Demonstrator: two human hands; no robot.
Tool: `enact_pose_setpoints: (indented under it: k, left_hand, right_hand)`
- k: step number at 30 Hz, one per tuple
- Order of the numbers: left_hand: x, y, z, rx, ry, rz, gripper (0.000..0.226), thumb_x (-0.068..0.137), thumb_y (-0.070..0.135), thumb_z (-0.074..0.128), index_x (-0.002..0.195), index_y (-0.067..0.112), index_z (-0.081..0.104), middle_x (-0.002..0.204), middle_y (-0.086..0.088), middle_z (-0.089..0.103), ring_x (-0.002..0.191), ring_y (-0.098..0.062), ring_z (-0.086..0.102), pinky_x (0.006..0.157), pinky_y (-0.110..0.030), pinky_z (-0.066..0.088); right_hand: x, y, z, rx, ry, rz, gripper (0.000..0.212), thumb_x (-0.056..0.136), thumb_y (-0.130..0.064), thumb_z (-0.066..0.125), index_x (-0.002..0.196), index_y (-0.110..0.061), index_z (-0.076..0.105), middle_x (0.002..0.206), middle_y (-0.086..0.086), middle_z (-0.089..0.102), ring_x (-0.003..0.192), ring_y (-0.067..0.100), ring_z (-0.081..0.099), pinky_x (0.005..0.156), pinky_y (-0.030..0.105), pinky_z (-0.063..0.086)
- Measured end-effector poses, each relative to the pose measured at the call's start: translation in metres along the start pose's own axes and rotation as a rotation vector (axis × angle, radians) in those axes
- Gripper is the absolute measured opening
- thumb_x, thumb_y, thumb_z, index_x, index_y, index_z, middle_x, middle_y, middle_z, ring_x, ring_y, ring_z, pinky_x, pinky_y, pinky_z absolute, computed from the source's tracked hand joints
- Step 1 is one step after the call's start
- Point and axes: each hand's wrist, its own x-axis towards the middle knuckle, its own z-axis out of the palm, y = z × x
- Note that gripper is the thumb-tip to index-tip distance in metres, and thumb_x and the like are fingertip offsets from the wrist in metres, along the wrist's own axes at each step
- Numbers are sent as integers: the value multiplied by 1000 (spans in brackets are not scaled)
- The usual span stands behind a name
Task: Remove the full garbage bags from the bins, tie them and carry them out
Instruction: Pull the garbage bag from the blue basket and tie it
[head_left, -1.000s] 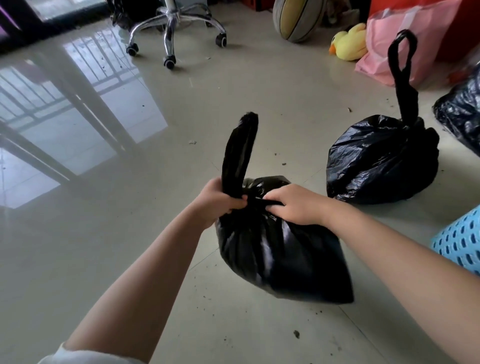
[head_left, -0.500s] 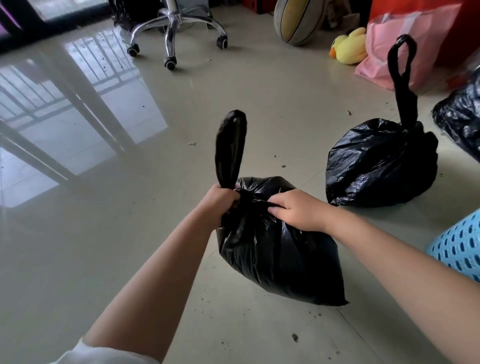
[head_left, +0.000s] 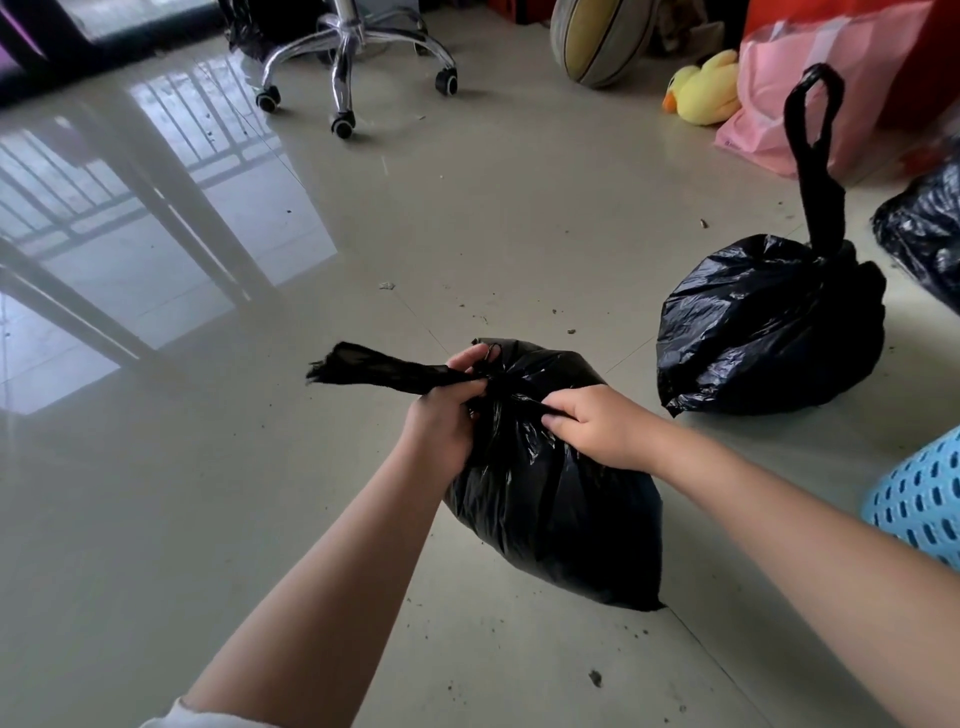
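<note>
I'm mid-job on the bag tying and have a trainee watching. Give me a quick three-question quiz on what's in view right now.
1. True or false: the left hand grips the twisted tail of the near bag.
2. Which way does that tail point?
A. straight up
B. out to the left, roughly level
C. down to the floor
3. Fill in: the second bag, further back on the right, has a tall ____ standing up from its top.

Key
1. True; the right hand pinches the bag's neck on the other side.
2. B
3. loop
</note>
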Motion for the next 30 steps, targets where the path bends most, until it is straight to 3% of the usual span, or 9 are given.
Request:
enact_pose_setpoints:
  k: [8,11,14,16,18,20,22,26,30]
  left_hand:
    - [2,-8,-14,367,-203,-73,45,94,-10,32,119,22,50,102,8,60,87,-6,59,78,-19,50]
    - [3,-11,-20,437,-170,-62,39,89,-14,41,90,20,62,81,2,65,67,-7,63,62,-17,54]
    - [6,-18,-32,394,-163,90,54,82,-22,46,56,20,68,58,8,69,56,-5,65,56,-12,54]
    - [8,-21,-39,376,-191,175,60,80,-27,44,49,18,70,54,8,69,51,-1,65,55,-10,53]
    - [10,-21,-42,355,-237,190,58,80,-26,40,49,12,72,52,4,70,48,-4,65,54,-11,53]
    - [15,-22,-44,342,-254,181,61,82,-24,34,48,8,72,51,0,70,46,-6,66,52,-12,53]
    - [19,-25,-42,381,-276,181,68,84,-28,29,49,10,73,53,1,71,48,-6,67,54,-12,54]
    - [15,-23,-35,540,-286,132,55,82,-21,50,54,20,73,56,7,70,54,0,66,58,-10,53]
    - [0,-5,-17,567,-280,177,11,71,12,68,67,22,66,58,14,67,60,6,61,63,-7,49]
  right_hand:
    - [-9,-1,7,-114,-182,-46,31,93,-25,48,63,-24,39,66,-8,44,73,15,47,65,24,35]
    - [-14,-6,-3,-215,-325,-47,35,92,-35,49,61,-20,43,61,-5,43,56,7,40,56,21,31]
    - [-12,-5,-21,-179,-219,6,29,91,-35,50,72,-15,58,60,-4,53,46,-1,47,50,10,35]
    - [-6,-1,-31,-105,-12,17,20,89,-32,55,80,-15,60,64,-6,55,57,0,51,52,7,35]
    - [3,-1,-34,-107,103,-6,20,89,-24,57,102,-11,63,90,1,62,85,14,56,63,10,35]
    - [15,-6,-30,-146,53,-48,38,90,-15,54,128,-14,52,126,5,55,112,19,53,85,15,35]
    - [24,-6,-25,-206,-17,-82,48,90,-7,49,137,-18,43,142,3,45,126,19,45,100,20,31]
    - [36,-5,-18,-439,-69,-101,43,89,-4,42,129,-14,54,134,9,52,127,24,44,102,29,34]
    - [29,3,-24,-804,0,-108,33,92,-8,35,121,-8,51,126,9,49,126,25,36,107,37,27]
